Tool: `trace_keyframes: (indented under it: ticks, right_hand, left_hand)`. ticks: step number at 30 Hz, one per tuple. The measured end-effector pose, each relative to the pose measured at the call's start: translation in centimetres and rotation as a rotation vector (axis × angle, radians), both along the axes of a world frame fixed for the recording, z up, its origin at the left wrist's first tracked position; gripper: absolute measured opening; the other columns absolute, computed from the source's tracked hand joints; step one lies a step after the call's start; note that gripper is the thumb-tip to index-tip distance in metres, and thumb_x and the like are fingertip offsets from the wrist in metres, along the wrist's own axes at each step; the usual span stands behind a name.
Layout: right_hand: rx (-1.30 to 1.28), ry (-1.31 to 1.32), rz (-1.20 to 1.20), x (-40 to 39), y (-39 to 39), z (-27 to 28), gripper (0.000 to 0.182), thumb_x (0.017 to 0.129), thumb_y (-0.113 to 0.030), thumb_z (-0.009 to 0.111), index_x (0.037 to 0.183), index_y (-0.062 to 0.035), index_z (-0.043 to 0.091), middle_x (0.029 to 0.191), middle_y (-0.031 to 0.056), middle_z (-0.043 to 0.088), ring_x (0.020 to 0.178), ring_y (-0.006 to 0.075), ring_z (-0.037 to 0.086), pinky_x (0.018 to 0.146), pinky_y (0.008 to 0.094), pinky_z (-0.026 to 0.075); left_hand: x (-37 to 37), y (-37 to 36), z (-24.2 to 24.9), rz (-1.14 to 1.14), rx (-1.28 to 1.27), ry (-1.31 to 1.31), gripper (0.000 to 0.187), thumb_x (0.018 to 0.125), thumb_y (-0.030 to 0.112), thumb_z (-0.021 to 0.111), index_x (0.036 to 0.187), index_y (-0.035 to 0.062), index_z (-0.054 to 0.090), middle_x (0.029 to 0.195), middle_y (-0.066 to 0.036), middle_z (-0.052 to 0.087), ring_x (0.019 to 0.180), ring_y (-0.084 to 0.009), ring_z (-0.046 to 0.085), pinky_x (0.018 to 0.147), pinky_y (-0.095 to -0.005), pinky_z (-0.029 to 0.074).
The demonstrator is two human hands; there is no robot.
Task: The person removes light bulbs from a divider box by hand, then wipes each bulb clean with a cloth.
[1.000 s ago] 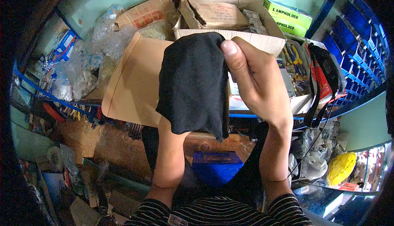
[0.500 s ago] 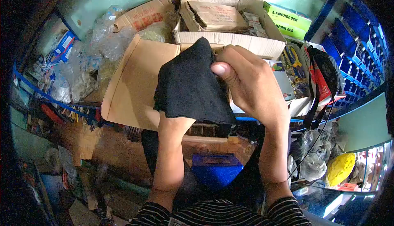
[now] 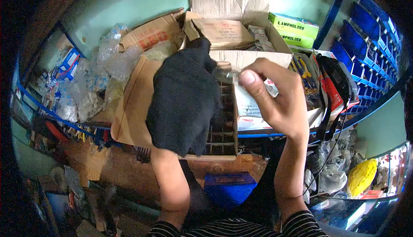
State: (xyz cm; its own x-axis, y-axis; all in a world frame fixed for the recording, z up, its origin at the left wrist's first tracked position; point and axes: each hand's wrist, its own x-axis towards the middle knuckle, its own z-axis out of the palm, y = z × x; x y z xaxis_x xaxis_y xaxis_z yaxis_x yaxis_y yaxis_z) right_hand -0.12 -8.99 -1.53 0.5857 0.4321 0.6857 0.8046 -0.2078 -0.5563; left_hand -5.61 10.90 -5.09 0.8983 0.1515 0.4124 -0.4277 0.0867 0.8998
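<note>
Black cloth (image 3: pixel 185 95) drapes over my left hand, hiding its fingers and palm; only the wrist shows below the hem. Whether those fingers are open or closed cannot be seen. To the right of the cloth, my right hand (image 3: pixel 275 95) is closed, thumb against curled fingers. A small clear, glass-like piece (image 3: pixel 227 75) sticks out leftward from this pinch, blurred and partly lost against the background. Beneath both hands stands an open cardboard box (image 3: pixel 223 156) with thin dividers, its brown flap folded out to the left. The cloth hides much of the box's inside.
Behind is a larger open carton (image 3: pixel 254 58) with a smaller box inside. Green lampholder boxes (image 3: pixel 294 24) stand at its right. Clear plastic bags (image 3: pixel 107 56) pile up at left. Pliers (image 3: pixel 304 67) and a black strapped bag (image 3: pixel 342 75) lie right; blue bins (image 3: pixel 361 43) line the wall.
My left hand and the cloth have moved left and down, away from my right hand, uncovering part of the divided box. My right hand has shifted slightly right and down; the clear piece now shows.
</note>
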Motion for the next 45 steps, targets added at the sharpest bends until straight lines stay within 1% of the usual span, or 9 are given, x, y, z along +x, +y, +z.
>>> trace_keyframes:
  ticks: [4,8,13,16,28,34,40,42,45]
  right_hand:
    - [-0.066,0.051,0.074,-0.8,0.1,0.5,0.035,0.097,-0.025,0.055,0.075,0.0017,0.056,0.064,0.0193,0.054,0.058,0.0375,0.054,0.057,0.0429,0.043]
    - [-0.071,-0.018,0.09,-0.4,0.1,0.4,0.033,0.098,-0.023,0.052,0.078,0.0025,0.053,0.07,0.0212,0.057,0.067,0.042,0.056,0.064,0.0452,0.044]
    - [-0.128,-0.066,0.063,0.0,-0.2,0.0,0.031,0.099,-0.025,0.05,0.084,0.0019,0.053,0.078,0.022,0.056,0.077,0.0433,0.056,0.069,0.0477,0.045]
    - [-0.031,-0.129,0.094,0.6,0.1,-0.9,0.027,0.099,-0.018,0.051,0.082,0.0026,0.05,0.071,0.0156,0.046,0.065,0.0347,0.048,0.061,0.0395,0.041]
    - [-0.016,-0.202,0.099,0.8,-0.7,-0.4,0.012,0.094,-0.008,0.056,0.089,0.0025,0.056,0.079,0.0139,0.054,0.074,0.0312,0.055,0.07,0.0364,0.045]
    - [0.007,-0.162,0.119,1.2,-1.4,-0.7,0.006,0.087,-0.001,0.061,0.092,0.0013,0.06,0.08,0.0136,0.058,0.076,0.0299,0.057,0.072,0.0356,0.046]
    - [0.055,-0.067,-0.095,2.9,-3.4,-1.6,0.015,0.088,-0.013,0.068,0.094,0.0006,0.068,0.085,0.0087,0.068,0.074,0.0151,0.062,0.07,0.0285,0.05]
    - [0.122,0.016,-0.391,5.0,-5.1,-2.6,0.019,0.086,-0.021,0.068,0.09,-0.0025,0.067,0.083,0.0149,0.068,0.076,0.029,0.068,0.068,0.0381,0.052]
    - [-0.009,0.123,-0.761,9.1,-9.4,-6.1,0.026,0.086,-0.03,0.067,0.094,-0.0058,0.069,0.088,0.0143,0.07,0.082,0.0298,0.069,0.073,0.0386,0.052]
  left_hand:
    - [-0.8,-1.9,0.5,0.219,0.653,-0.196,0.023,0.087,0.013,0.058,0.108,0.0029,0.057,0.097,-0.012,0.062,0.09,-0.0327,0.061,0.077,-0.0412,0.049]
    - [-0.9,-3.2,0.8,0.316,0.901,-0.341,0.025,0.082,0.014,0.061,0.105,0.0039,0.059,0.095,-0.014,0.061,0.089,-0.0345,0.06,0.077,-0.0417,0.049]
    - [-1.6,-3.6,0.0,0.367,0.92,-0.357,0.026,0.081,0.016,0.063,0.104,0.0045,0.06,0.095,-0.016,0.061,0.089,-0.0364,0.06,0.078,-0.0424,0.049]
    - [-2.8,-3.2,-0.9,0.386,0.857,-0.319,0.026,0.081,0.016,0.063,0.105,0.0046,0.06,0.095,-0.017,0.061,0.09,-0.0373,0.06,0.079,-0.0428,0.049]
    - [0.2,-3.7,0.2,0.253,0.894,-0.468,0.028,0.083,0.02,0.063,0.107,0.0048,0.061,0.096,-0.021,0.062,0.091,-0.0412,0.059,0.084,-0.0444,0.048]
    - [-0.1,-2.6,-1.6,0.416,1.175,-0.208,0.036,0.088,0.021,0.057,0.118,0.0021,0.057,0.106,-0.022,0.062,0.099,-0.038,0.06,0.086,-0.0429,0.048]
    - [0.1,-0.7,-0.7,0.39,0.686,-0.126,0.035,0.092,0.021,0.053,0.121,0.0014,0.055,0.108,-0.019,0.061,0.1,-0.0338,0.059,0.09,-0.041,0.046]
    - [0.2,-0.4,-1.0,0.383,0.462,-0.111,0.035,0.093,0.02,0.051,0.122,0.0011,0.054,0.109,-0.018,0.061,0.101,-0.0324,0.059,0.092,-0.0404,0.045]
    - [0.1,-0.2,-1.6,0.392,0.131,-0.11,0.035,0.094,0.02,0.049,0.123,0.0008,0.053,0.11,-0.016,0.061,0.101,-0.0303,0.059,0.094,-0.0394,0.045]
